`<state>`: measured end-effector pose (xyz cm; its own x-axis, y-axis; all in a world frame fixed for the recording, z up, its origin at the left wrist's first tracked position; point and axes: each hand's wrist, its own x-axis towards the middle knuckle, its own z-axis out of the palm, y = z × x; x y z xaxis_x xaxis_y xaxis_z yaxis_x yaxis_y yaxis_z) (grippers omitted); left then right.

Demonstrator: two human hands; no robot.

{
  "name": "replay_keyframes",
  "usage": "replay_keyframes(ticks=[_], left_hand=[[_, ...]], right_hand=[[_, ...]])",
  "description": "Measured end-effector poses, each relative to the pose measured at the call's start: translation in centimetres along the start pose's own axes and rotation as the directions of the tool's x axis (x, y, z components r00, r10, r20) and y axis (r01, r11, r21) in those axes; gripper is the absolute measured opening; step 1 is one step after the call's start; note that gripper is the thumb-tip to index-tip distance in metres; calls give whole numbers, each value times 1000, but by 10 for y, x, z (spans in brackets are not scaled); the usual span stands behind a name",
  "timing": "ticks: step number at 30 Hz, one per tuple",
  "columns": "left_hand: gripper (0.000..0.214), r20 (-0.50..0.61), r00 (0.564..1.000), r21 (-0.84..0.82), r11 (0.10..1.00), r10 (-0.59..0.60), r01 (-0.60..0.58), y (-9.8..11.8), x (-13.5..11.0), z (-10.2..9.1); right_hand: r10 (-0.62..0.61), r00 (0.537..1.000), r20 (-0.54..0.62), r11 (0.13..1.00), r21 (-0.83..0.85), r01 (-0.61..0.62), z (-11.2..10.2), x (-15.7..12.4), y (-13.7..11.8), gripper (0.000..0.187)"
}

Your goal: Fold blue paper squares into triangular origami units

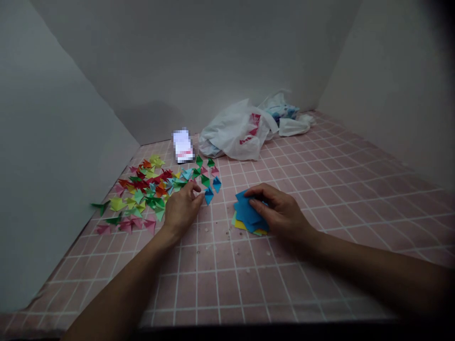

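My left hand (182,208) is low over the table, its fingers curled and thumb and forefinger closed at the left edge of a small folded blue paper piece (208,195). Another folded blue paper piece (216,184) lies just beyond it. On the right, my right hand (279,208) grips a blue paper sheet (250,213) between thumb and fingers. That sheet lies over a loose stack, with yellow paper (241,224) and pale green paper sticking out beneath. How many sheets the fingers hold cannot be made out.
A pile of folded paper pieces (142,187) in many colours spreads over the left of the pink checked tablecloth (341,189). Behind it a lit phone (183,146) leans upright. White plastic bags (231,130) lie at the back. Pale walls (170,61) enclose the table.
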<state>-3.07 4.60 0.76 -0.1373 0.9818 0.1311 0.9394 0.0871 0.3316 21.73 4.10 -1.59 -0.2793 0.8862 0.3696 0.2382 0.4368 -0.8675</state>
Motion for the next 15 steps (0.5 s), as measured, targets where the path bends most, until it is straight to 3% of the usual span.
replay_keyframes(ticks=[5,10,15], left_hand=[[31,84,996,49,999,15,-19,9,3,7],[25,75,997,97,995,22,-29,7,10,16],[30,29,1000,121,993,5,-8,9,7,10]], right_hand=[[19,1000,-3,1000,12,-19,2,-1,1,13],[32,999,-5,999,9,-32,3,-1,1,13],[52,999,-8,997,49,-51,3,0,2,14]])
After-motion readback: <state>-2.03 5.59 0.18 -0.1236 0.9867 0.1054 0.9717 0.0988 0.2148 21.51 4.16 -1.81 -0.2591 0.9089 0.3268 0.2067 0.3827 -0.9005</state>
